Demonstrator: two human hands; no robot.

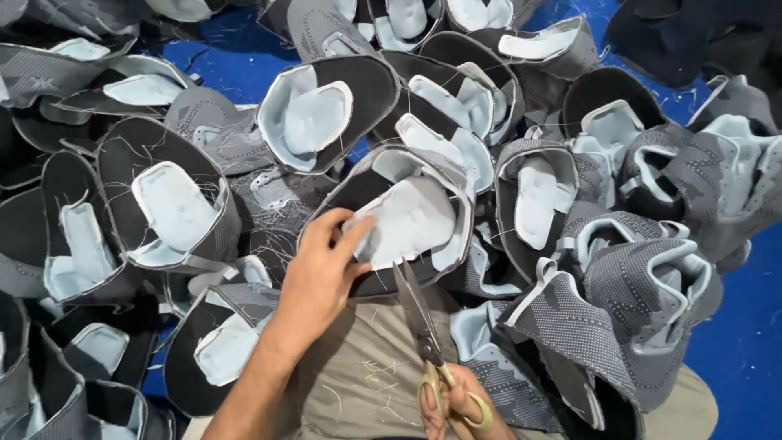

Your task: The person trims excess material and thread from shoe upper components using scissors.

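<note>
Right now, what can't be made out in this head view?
- Right hand: cut off by the bottom edge; only fingers in the yellow scissors handles show.
- Left hand grip: fingertips hidden behind the shoe upper tongue.
- Whether the blades touch the upper: unclear.
- Lower pieces of the pile: buried under others.
- Top-row uppers: cropped by the frame.

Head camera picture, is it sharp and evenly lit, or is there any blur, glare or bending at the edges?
Head view: even, soft light, no glare, only faint shadows between the shoe uppers; the held upper, left hand and scissors are fairly sharp; the right hand is cut by the bottom edge; the corners look slightly softer and stretched.
</note>
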